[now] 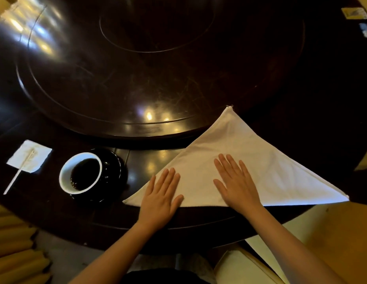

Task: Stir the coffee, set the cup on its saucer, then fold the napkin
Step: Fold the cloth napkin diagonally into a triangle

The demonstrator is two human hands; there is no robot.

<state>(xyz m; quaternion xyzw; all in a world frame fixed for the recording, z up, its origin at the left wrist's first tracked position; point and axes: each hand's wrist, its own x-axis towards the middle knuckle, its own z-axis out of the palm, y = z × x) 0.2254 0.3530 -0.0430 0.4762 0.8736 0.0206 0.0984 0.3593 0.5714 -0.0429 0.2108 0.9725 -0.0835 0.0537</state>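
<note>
A white cloth napkin lies folded into a triangle on the dark round table, its tip pointing away from me. My left hand rests flat, fingers spread, on the napkin's near left corner. Flat on the napkin's middle lies my right hand, palm down. To the left, a white cup of dark coffee stands on a black saucer. Further left, a white stir stick lies across a small white paper square.
A raised dark turntable fills the table's centre behind the napkin. Small packets sit at the far right edge. A pale chair seat and a white cloth are below the table's near edge on the right.
</note>
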